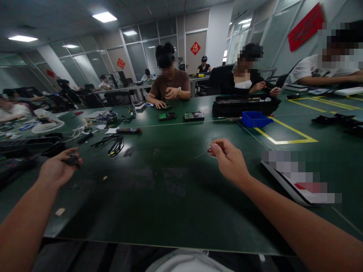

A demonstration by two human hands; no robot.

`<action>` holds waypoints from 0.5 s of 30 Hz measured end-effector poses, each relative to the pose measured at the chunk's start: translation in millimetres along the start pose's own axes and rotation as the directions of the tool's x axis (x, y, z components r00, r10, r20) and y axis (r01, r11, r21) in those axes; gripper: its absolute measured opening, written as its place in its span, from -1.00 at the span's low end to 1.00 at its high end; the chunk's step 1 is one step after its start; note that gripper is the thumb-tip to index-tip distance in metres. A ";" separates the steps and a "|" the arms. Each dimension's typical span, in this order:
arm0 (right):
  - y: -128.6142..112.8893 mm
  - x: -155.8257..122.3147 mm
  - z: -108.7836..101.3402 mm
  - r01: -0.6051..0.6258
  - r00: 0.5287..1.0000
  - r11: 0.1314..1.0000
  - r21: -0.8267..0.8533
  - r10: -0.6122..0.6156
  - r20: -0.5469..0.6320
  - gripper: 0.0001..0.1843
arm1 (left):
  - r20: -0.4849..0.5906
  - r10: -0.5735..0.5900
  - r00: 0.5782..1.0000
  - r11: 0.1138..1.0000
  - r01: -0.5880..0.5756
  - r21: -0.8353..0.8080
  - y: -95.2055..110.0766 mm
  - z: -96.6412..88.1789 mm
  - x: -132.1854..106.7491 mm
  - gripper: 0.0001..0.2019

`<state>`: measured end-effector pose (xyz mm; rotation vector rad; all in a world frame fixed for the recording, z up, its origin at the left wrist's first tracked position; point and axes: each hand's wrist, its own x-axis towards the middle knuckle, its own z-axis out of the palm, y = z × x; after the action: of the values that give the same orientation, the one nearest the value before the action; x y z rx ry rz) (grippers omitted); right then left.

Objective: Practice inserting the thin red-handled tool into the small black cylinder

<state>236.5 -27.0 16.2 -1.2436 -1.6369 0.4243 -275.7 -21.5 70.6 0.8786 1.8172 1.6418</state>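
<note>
My right hand [230,158] is closed round the reddish handle of a small screwdriver [202,154]. Its thin metal shaft points left, above the green table [159,223]. Off to the left, my left hand [58,168] grips a small dark object [72,160] whose kind I cannot make out; the fingers curl round it. Between the hands, farther back, lies a coiled black cable [115,145]. Two circuit-board units, one green [167,116] and one with a metal part [193,116], rest beyond it.
A blue bin [256,119] stands before a long black casing [245,105]. Right of my right arm lies a white packet [297,181], partly blurred. Black parts [31,142] and a white round fan-like piece [47,124] crowd the left. Across the table a person in brown [172,85] works.
</note>
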 end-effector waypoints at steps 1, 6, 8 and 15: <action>-0.2 0.1 -0.2 -0.007 1.000 1.000 0.000 0.007 0.006 -0.69 | 0.074 -0.041 0.996 0.996 0.046 -0.072 3.2 15.0 -8.2 -0.78; -1.7 0.4 -1.1 -0.028 0.999 0.999 -0.032 0.029 0.025 -0.70 | 0.369 -0.095 0.924 0.992 0.119 -0.041 8.6 87.3 -44.1 -0.64; -2.1 0.5 -1.0 -0.020 0.999 0.999 -0.035 0.021 0.028 -0.71 | 0.504 -0.077 0.860 0.997 0.077 0.021 6.2 114.6 -58.7 -0.55; -3.8 1.4 -2.5 -0.020 1.000 0.999 -0.029 0.020 0.021 -0.76 | 0.813 0.030 0.581 0.986 -0.149 0.070 8.1 194.1 -129.3 -0.58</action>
<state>236.7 -28.1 20.9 -1.2818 -1.6547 0.4290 -44.8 5.5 50.9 1.4969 1.2118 0.8763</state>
